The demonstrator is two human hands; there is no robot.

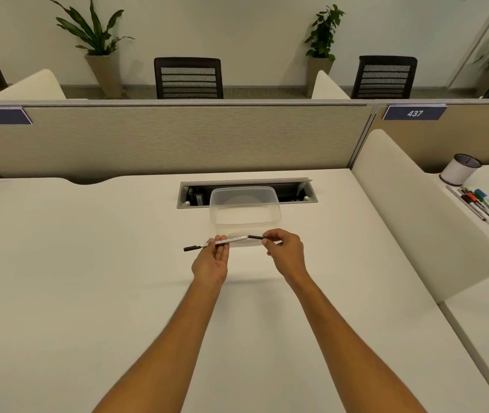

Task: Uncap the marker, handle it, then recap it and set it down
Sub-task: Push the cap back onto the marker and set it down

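While both bare forearms reach up from the bottom edge of the frame, the two hands meet just above the centre, over the white surface (88,263). The left hand (212,260) lies palm up, its grip pinched on the white barrel of the marker (227,240), which lies almost level across the frame, slightly higher at its right end. A black end of the marker juts out to the left of that hand. The right hand (285,251) has its grip clenched on the cap (255,237), a short black piece at the right end of the barrel; whether the cap is seated or just pulled free I cannot tell.

Just beyond the hands stands a clear tub (244,223), open at the top, on the surface. Behind it a cable tray (186,198) is sunk into the surface, its lid raised. Farther right, past a white divider (416,219), a row of markers (484,207) lies beside a round cup (459,171). A beige partition (177,138) crosses the frame, with signs reading 436 and 437. Beyond it stand dark chairs (189,79) and potted plants (97,34) along the wall.
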